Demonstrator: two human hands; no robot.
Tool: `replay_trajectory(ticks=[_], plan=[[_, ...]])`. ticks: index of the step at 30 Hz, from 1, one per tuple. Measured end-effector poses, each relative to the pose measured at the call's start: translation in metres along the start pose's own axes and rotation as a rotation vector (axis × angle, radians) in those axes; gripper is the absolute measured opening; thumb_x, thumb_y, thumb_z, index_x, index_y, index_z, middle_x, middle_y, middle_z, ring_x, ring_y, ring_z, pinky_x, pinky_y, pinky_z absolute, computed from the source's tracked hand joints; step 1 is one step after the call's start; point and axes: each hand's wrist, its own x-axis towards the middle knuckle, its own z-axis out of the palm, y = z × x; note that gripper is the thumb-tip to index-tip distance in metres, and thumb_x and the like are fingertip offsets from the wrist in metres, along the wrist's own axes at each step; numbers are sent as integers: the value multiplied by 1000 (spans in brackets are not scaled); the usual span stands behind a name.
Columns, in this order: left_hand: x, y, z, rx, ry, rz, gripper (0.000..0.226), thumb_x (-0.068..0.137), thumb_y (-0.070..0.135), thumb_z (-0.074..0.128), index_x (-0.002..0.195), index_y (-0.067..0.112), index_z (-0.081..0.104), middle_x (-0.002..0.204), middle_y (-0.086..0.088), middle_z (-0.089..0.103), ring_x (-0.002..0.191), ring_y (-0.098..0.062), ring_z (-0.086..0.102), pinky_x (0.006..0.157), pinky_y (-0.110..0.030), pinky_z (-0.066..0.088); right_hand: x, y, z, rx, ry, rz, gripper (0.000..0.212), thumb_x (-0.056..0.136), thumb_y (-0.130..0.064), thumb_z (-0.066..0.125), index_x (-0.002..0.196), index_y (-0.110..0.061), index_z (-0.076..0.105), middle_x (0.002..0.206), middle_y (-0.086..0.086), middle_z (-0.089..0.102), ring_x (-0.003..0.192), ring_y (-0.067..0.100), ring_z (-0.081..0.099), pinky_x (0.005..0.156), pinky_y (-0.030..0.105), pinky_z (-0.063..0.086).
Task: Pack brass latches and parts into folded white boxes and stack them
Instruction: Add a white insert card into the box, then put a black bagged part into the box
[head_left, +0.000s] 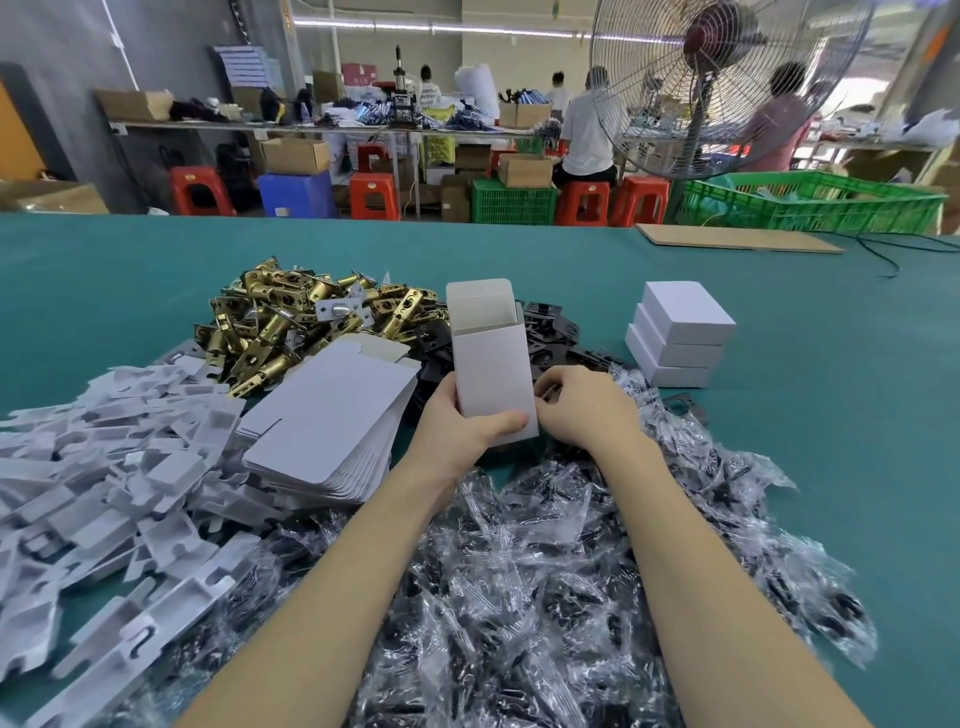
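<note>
Nearest the camera, a deep heap of small clear plastic bags (545, 597) holding dark parts is spreading across the green tabletop (104, 270), lying right under the forearms so a bag is likely an easy reach. To the left, a drift of white moulded tray inserts (119, 478) is piling up loosely.

Just beyond, both hands are working on one folded white box (493, 374), held upright with its top flap standing open — the mouth is facing up and away, probably so parts can drop in. The left hand (462, 421) is wrapping around the box's lower left side, thumb pressing across the front face to steady it. The right hand (582, 405) is sitting at the lower right edge with fingers curled in against the box; it appears to be pinching or tucking the bottom closure, though the exact contact is hidden behind the box.

Left of the hands, a stack of flat unfolded box blanks (332, 421) is leaning within reach. Behind it, a pile of brass latches (291, 322) is glinting, and black plates (550, 332) are lying behind the held box.

To the right, well apart from the hands, three closed white boxes (680, 332) are sitting stacked — finished ones, by the look of it, kept out of the working clutter.

Farther off, a cardboard sheet (737, 239) is lying flat, a green crate (810, 202) and a large standing fan (722, 78) are rising past the tabletop's edge, and people are sitting on red stools (582, 202).
</note>
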Motion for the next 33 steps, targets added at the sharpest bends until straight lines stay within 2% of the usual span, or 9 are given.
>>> replay_trajectory(ticks=[5,10,14,17,19,22,25,30,33], plan=[[0,0,0,-3,-5,2,54,73,3,86,107,33,55,105,7,69,88,-2,67,59,-9,51,-1,-2,-2,-49,-44,9,3,92,-34,58,93,-34,61,110,-1,68,102,26,62,80,34,50],[-1,1,0,-15,-26,-11,52,74,4,87,101,34,55,107,8,68,92,-3,67,60,-10,52,0,0,-5,-8,-96,-8,15,86,-22,61,74,-30,57,93,-3,66,91,24,61,73,29,45],[-1,1,0,-11,-39,-4,55,74,4,87,111,31,55,109,7,68,94,-5,67,62,-11,53,3,5,-4,152,6,-37,21,82,-17,69,67,-30,62,80,-8,68,83,18,64,68,26,47],[-1,1,0,-14,-52,-1,55,74,4,86,109,32,55,108,8,68,93,-2,66,62,-9,52,4,9,-8,318,135,-83,28,81,-8,72,70,-31,61,73,-13,65,71,6,60,59,6,39],[-1,1,0,-13,-74,-6,53,74,3,86,105,34,55,108,8,68,92,0,66,63,-8,51,3,13,-16,451,218,-77,27,85,-4,68,79,-29,60,74,-9,62,68,6,58,57,3,40],[-1,0,-1,-1,-119,-22,56,74,4,87,108,34,55,111,7,69,96,-3,66,65,-9,53,-2,15,-38,803,195,-43,29,93,2,64,105,-24,56,95,5,64,76,20,72,61,20,59],[0,-1,-1,8,-161,-35,60,73,4,87,117,29,56,114,6,69,99,-4,67,67,-10,54,-9,11,-67,963,216,-80,30,93,0,69,119,-13,60,97,6,71,75,27,76,65,31,63],[1,-1,-2,26,-195,-41,69,73,5,88,132,21,54,116,3,70,102,-10,69,74,-18,57,-20,1,-97,980,199,-228,32,95,0,66,122,-17,68,96,9,79,82,22,77,75,29,63],[2,-2,-2,41,-211,-29,67,72,6,88,130,22,56,116,2,71,101,-10,71,78,-21,58,-22,-6,-100,919,204,-249,20,96,1,63,113,-10,68,94,6,80,85,17,76,77,26,62]])
